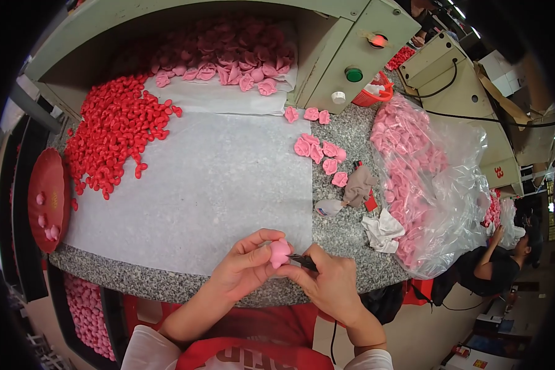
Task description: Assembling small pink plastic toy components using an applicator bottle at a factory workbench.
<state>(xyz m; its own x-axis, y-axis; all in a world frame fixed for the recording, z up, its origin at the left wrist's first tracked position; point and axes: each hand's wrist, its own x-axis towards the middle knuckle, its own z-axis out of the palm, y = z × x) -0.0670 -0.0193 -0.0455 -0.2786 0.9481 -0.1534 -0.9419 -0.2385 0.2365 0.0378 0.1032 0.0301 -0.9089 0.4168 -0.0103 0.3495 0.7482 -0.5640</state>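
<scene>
With our left hand (pixel 243 264) we are pinching a pink piece (pixel 280 253) over the near edge of the granite counter (pixel 345 246). Our right hand (pixel 330 277) is gripping a dark tool (pixel 304 261) against it.

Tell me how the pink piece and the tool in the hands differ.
The pink piece is rounded and pale pink, whereas the tool is slim and dark. The left hand holds the pink piece; the right hand holds the tool. Both are hand-held, close together.
</scene>
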